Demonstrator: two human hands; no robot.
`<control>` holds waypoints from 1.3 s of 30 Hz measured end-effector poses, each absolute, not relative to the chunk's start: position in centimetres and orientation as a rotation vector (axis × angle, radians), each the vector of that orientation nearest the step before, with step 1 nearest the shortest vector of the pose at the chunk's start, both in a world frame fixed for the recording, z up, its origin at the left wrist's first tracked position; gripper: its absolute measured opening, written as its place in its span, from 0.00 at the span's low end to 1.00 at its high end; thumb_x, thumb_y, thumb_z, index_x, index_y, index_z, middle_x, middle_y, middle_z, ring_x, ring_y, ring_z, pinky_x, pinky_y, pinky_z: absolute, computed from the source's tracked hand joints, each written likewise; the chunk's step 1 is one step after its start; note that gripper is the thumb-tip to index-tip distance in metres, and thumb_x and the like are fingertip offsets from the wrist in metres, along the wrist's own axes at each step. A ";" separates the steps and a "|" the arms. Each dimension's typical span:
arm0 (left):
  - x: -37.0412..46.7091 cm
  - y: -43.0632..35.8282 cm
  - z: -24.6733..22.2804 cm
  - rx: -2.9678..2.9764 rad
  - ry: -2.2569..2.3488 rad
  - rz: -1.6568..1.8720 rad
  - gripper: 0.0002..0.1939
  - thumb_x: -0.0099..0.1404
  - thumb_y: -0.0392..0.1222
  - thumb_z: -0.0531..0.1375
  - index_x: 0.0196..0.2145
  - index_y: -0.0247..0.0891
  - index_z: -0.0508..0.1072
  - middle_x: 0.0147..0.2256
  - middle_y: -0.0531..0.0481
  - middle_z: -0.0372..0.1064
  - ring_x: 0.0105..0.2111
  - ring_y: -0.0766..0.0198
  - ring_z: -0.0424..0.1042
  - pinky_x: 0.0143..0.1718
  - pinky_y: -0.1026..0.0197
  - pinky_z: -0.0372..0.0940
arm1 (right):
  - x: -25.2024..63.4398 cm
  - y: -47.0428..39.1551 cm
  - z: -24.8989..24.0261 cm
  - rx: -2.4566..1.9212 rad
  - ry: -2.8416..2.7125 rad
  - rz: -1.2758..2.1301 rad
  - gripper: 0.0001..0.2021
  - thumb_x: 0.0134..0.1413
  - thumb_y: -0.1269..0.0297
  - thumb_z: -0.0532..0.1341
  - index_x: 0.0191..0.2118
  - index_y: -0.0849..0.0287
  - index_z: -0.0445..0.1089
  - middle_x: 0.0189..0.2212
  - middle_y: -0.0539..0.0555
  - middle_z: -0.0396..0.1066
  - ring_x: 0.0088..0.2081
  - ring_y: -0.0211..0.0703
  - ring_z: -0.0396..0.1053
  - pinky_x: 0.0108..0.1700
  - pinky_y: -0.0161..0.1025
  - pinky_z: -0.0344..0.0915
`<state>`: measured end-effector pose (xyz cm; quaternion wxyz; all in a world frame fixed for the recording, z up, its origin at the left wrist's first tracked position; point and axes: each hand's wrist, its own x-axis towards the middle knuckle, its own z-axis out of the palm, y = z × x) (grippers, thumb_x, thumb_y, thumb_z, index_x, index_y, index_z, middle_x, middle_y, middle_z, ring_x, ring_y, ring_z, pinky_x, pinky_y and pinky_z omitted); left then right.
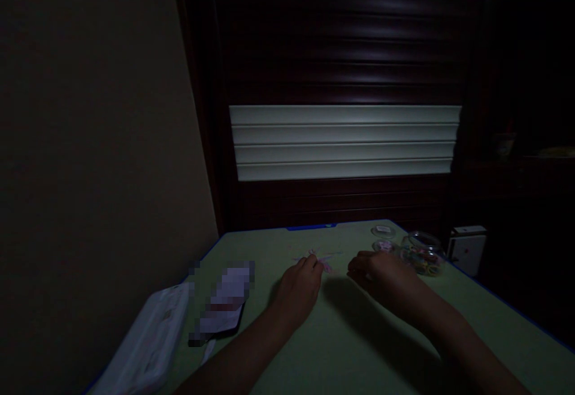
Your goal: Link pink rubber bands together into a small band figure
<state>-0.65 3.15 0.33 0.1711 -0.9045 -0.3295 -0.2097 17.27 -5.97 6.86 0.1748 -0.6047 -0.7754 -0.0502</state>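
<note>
My left hand point(300, 287) rests low over the table, its fingers closed at the edge of a small pink and bluish thing point(326, 263) with thin strands. Its kind is too dim and small to tell. Over the table to the right hangs my right hand point(381, 275), thumb and fingers pinched together; anything between them is hidden. Just behind that hand, a small round clear dish point(384, 245) holds pinkish bits. A clear round jar point(422, 254) with several small coloured pieces stands to its right. Farther back lies a clear lid point(383, 231) with a white label.
The light green table point(359, 347) has a blue edge and a blue clip-like strip point(311, 226) at the back. At left lie a blurred-out phone-like object point(227, 299) and a long white case point(148, 341). A white box point(468, 251) stands beyond the right edge.
</note>
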 end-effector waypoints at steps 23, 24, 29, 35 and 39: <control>-0.4 3.9 0.2 -2.660 -1.027 -0.529 0.11 0.66 0.31 0.47 0.35 0.35 0.68 0.37 0.47 0.66 0.39 0.60 0.64 0.40 0.60 0.60 | 16.6 -5.8 6.1 -1.641 -2.260 -0.075 0.10 0.52 0.70 0.51 0.28 0.59 0.68 0.28 0.53 0.70 0.28 0.36 0.66 0.29 0.31 0.54; -0.3 4.0 0.3 -2.661 -1.029 -0.513 0.11 0.66 0.31 0.47 0.35 0.35 0.68 0.37 0.46 0.66 0.39 0.60 0.64 0.40 0.60 0.61 | 16.6 -5.8 6.1 -1.648 -2.260 -0.069 0.10 0.52 0.71 0.51 0.28 0.59 0.68 0.28 0.53 0.70 0.28 0.36 0.66 0.29 0.31 0.54; 0.1 4.3 0.4 -2.669 -0.978 -0.438 0.12 0.64 0.27 0.48 0.41 0.35 0.67 0.40 0.45 0.66 0.41 0.60 0.64 0.42 0.60 0.61 | 16.5 -5.8 6.2 -1.637 -2.258 -0.065 0.09 0.51 0.71 0.52 0.28 0.59 0.68 0.28 0.53 0.70 0.27 0.35 0.65 0.29 0.31 0.53; 0.8 4.4 0.4 -2.661 -0.902 -0.333 0.12 0.63 0.26 0.49 0.41 0.36 0.66 0.40 0.46 0.65 0.42 0.59 0.64 0.41 0.59 0.62 | 16.7 -5.9 6.3 -1.642 -2.235 -0.071 0.10 0.52 0.70 0.51 0.27 0.59 0.68 0.28 0.53 0.70 0.27 0.36 0.65 0.29 0.31 0.54; 1.1 4.3 0.3 -2.622 -0.896 -0.292 0.12 0.63 0.27 0.50 0.41 0.36 0.66 0.40 0.45 0.65 0.42 0.57 0.64 0.39 0.58 0.63 | 16.6 -6.0 6.5 -1.645 -2.232 -0.040 0.09 0.52 0.70 0.51 0.28 0.60 0.68 0.28 0.54 0.70 0.28 0.36 0.66 0.30 0.31 0.55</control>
